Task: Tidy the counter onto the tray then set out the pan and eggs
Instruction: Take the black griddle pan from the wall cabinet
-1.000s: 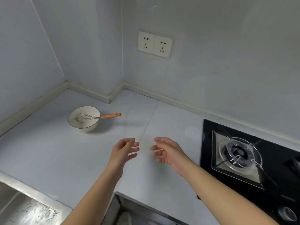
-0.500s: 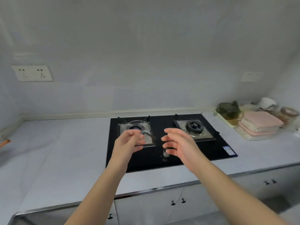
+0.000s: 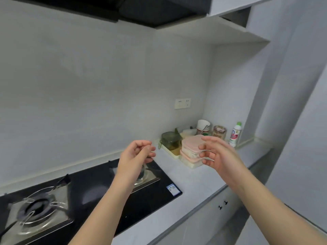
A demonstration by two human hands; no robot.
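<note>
The desk (image 3: 191, 181) is a pale grey slab running along a plain grey wall into a right-hand corner, with a black range hood (image 3: 141, 7) overhead. A black gas hob (image 3: 99, 191) is set into the desk at left. Its right edge stops short of the stored items, which leaves a bare strip of desk between them and along the front edge. The cream tray (image 3: 169, 152) sits at the back by the wall, near the hob's right edge, and carries a green glass container (image 3: 170, 141). Two stacked pink-lidded boxes (image 3: 190, 147) stand just beside the tray. A white cup (image 3: 203, 125), a glass jar (image 3: 219, 132) and a white bottle (image 3: 235, 134) stand behind them in the corner. Both forearms reach forward above the desk. The left hand (image 3: 134, 156) is raised over the hob's right burner, its grip loosely curled and holding nothing. The right hand (image 3: 219, 154) is raised in front of the pink-lidded boxes, palm facing left, its grip apart with relaxed fingers and holding nothing. The two hands are apart.
</note>
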